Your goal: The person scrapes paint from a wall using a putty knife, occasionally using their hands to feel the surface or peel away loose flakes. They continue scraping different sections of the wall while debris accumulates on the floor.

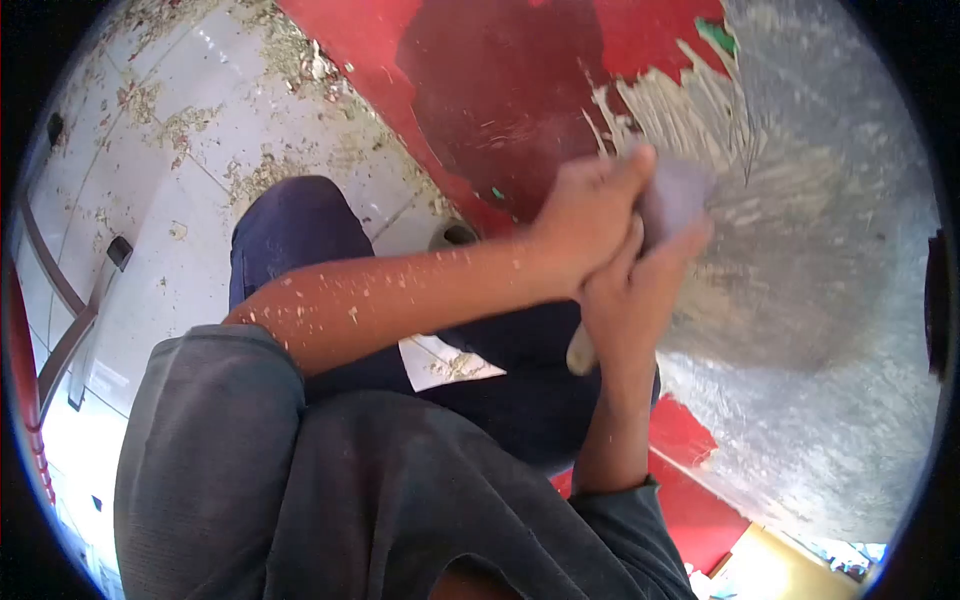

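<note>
A scraper with a broad greyish blade [677,200] is pressed to the surface, its handle end [581,352] sticking out below the hands. My left hand [592,215] reaches in from the left, closed around the upper part of the tool near the blade. Just below and touching it, my right hand [632,295] is closed on the same tool, its fingers blurred. The blade lies at the border between red coating [500,90] and a bare grey patch [830,220]. Ragged pale strips [680,110] stand out above the blade.
White floor tiles [190,230] at the left carry scattered debris [290,60]. My bent knee [300,215] is beside the red surface. Brown metal legs [75,315] stand at the far left. A dark object [937,305] is at the right edge.
</note>
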`<state>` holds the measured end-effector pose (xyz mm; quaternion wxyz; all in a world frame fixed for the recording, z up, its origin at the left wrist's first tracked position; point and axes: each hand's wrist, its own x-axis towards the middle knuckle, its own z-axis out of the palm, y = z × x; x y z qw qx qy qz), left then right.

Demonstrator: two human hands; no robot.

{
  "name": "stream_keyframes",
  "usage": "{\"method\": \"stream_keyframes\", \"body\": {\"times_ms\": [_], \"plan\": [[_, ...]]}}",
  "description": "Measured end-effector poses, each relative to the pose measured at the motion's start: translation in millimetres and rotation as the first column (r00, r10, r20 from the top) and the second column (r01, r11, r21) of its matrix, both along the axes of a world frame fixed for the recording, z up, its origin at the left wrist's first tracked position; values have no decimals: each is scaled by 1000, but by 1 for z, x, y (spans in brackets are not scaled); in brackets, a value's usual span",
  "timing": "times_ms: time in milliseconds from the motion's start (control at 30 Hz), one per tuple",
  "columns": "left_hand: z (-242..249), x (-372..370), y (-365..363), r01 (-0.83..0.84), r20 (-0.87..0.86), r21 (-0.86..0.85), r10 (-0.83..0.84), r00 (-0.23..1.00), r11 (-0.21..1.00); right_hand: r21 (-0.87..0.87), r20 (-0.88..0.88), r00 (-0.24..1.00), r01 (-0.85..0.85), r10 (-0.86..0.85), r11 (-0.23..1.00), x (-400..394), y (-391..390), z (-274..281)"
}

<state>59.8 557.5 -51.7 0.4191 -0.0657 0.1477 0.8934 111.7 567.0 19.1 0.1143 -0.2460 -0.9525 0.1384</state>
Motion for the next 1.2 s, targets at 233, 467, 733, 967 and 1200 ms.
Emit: {"method": "stream_keyframes", "body": {"times_ms": [233,467,733,967,1200], "plan": [[11,-12,-15,11,79,46,-14,997,999,144,3,996,-87,87,986,-15,0,-6],[12,-6,-15,64,44,97,-68,997,993,189,-7,992,-121,124,974,-8,7,-5],[8,-14,-16,44,31,-1,-44,999,999,124,-19,997,-74,77,990,-15,-3,-3],[7,-12,-8,22,-70,-73,-27,997,997,129,-2,988,-155,156,980,-9,14,-8],[10,-8,-10,103,44,-46,-101,994,994,129,-8,991,-133,135,983,-13,3,-3]]}}
